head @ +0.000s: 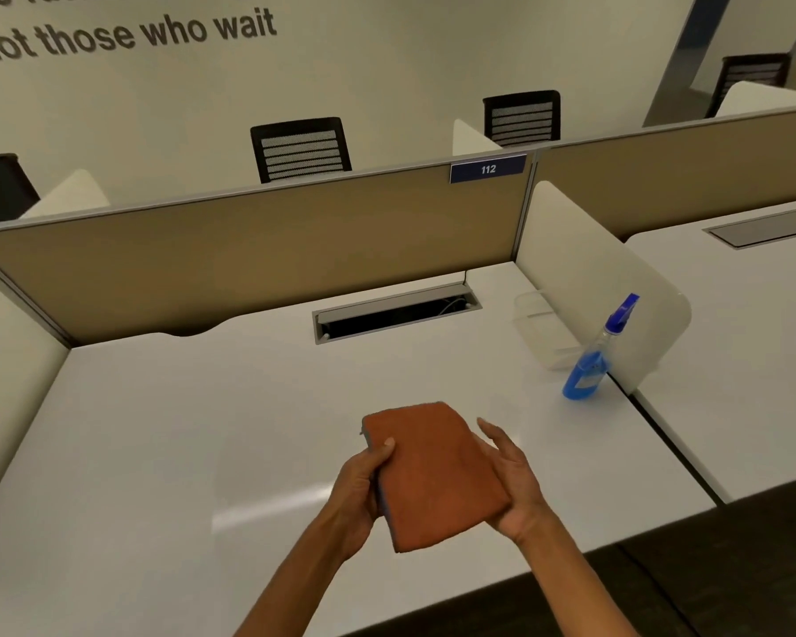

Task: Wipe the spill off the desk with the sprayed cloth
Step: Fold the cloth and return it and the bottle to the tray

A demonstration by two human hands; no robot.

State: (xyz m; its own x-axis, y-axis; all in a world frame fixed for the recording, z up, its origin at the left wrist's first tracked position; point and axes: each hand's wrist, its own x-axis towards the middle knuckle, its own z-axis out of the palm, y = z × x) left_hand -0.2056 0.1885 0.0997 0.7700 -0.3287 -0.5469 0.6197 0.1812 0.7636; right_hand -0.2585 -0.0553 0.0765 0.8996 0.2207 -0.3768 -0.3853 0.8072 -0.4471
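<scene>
Nearest the camera, both forearms reach in over the front edge of the white desk (157,429). The left hand (357,494) grips the left long edge of a folded orange-brown cloth (428,475), thumb lying on top near its far corner. The right hand (513,480) cups the cloth's right edge and near corner, palm turned inward, fingers extended along the side. The cloth is held between the two hands above the desk, towards its front middle; a grey-blue layer shows along its left fold.

No spill is clearly visible on the desk; only pale glare streaks lie left of the cloth.

Farther back and right of the cloth, a clear spray bottle (591,360) of blue liquid with a blue trigger head stands upright on the desk, just beside a white side divider (584,264). Beyond the cloth, a cable tray (398,314) is set into the desk, its lid open. Behind it rises a tan partition (203,264) bearing a blue tag (488,169) reading 112, with black mesh chairs (300,149) past it.
</scene>
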